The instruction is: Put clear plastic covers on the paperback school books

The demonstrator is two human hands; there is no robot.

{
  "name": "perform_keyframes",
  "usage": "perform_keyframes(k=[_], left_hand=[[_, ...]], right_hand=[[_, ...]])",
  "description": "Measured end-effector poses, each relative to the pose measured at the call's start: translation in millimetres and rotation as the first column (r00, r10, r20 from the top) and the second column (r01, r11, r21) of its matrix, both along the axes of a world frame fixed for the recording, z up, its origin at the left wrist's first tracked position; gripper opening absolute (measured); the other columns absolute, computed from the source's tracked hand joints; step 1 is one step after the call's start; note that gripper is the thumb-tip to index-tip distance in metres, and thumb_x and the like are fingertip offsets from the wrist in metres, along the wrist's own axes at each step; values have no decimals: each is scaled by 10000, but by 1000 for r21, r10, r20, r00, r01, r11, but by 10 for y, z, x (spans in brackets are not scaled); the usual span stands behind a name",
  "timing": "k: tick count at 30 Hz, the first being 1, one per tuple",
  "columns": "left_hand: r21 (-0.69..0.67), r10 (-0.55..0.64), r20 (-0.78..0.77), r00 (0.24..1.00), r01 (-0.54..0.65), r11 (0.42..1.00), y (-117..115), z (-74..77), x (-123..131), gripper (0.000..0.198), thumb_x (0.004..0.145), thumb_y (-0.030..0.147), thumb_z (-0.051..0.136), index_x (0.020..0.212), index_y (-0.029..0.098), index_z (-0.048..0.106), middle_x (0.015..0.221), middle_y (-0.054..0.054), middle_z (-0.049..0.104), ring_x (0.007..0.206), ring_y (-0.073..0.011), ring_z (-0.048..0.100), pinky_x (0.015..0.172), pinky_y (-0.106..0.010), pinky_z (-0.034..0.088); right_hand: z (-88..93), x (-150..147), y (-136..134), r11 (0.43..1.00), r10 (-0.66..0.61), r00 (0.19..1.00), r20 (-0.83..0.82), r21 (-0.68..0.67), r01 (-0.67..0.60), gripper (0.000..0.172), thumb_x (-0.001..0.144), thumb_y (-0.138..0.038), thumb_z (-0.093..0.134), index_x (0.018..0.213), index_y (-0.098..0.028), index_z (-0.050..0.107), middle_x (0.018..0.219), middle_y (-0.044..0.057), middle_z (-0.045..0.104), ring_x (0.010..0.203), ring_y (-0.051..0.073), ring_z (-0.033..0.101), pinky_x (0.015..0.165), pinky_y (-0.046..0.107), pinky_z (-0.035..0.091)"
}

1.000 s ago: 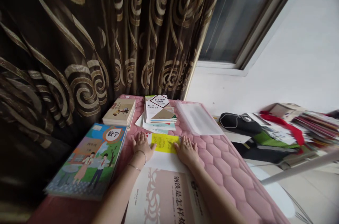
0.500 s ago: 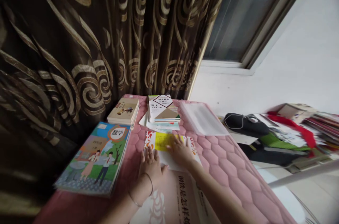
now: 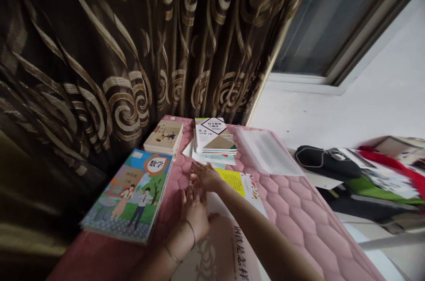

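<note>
A white and pinkish book cover (image 3: 245,245) lies spread flat before me, with large dark Chinese characters, leaf patterns and a yellow block near its far edge. My left hand (image 3: 195,212), a thin band and a bracelet at its wrist, presses on the left side of the cover with fingers outstretched. Just beyond it, my right hand (image 3: 209,177) lies flat over the far left corner of the cover, its fingers stretched leftward. The two hands are close together, and they hide part of the cover's left edge.
Left of the cover lies a stack topped by a blue and green maths textbook (image 3: 129,199). Behind are small beige books (image 3: 165,136), white workbooks (image 3: 214,135) and translucent plastic sheets (image 3: 267,150) on the pink padded tabletop (image 3: 299,219). A patterned curtain (image 3: 186,50) hangs behind.
My right hand has slid left from the yellow block to the cover's far left corner. My left hand stays on the left side. The view has shifted slightly.
</note>
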State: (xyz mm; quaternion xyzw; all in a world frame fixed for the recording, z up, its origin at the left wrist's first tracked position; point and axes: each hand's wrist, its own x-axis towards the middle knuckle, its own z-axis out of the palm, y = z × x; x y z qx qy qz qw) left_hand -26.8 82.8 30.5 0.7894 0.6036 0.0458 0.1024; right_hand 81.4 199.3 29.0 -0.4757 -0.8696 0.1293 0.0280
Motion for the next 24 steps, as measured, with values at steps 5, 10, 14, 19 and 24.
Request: perform_keyframes(k=[5,10,14,19,24], left_hand=[[6,7,3,1000,-7,1000,-16,4,-6,777,819,646,417,1388,120,462,1455,-211,406,1381,-391,273,1121,-592,139],[35,2,4,1000,-2,999,-8,-62,0,725,818,623,434,1337,125,527,1393,-206,489,1343,-391,338,1119,-580,150],[66,13,-3,1000,-13,998,6,-126,10,771,836,625,401,1422,123,410,1477,-207,373,1385,-400,252,1109,-591,159],[33,14,-22,1000,-13,999,6,-97,-1,767,845,644,368,1442,161,379,1501,-188,341,1380,-410,259,1102,-602,159],[53,7,-42,999,-5,999,5,-58,-5,747,850,619,376,1397,116,443,1463,-229,384,1386,-386,269,1112,-564,164]], right_hand=[[44,101,-266,990,134,990,-51,-43,-136,516,977,-470,220,1431,-293,389,1513,31,355,1427,275,196,1108,593,161],[128,144,-389,977,170,984,-56,-119,-175,539,979,-490,149,1388,-318,455,1460,6,447,1427,274,182,1112,592,116],[165,39,-167,998,54,997,59,-26,-52,503,968,-498,226,1409,-346,413,1474,-29,425,1383,296,244,1095,604,133],[130,-136,-2,997,-66,997,47,33,64,532,957,-512,245,1439,-323,369,1499,-2,385,1297,344,328,1027,614,233],[39,113,-309,999,-32,999,-21,-19,32,521,973,-502,194,1423,-336,398,1499,-17,383,1355,319,298,1050,561,254]])
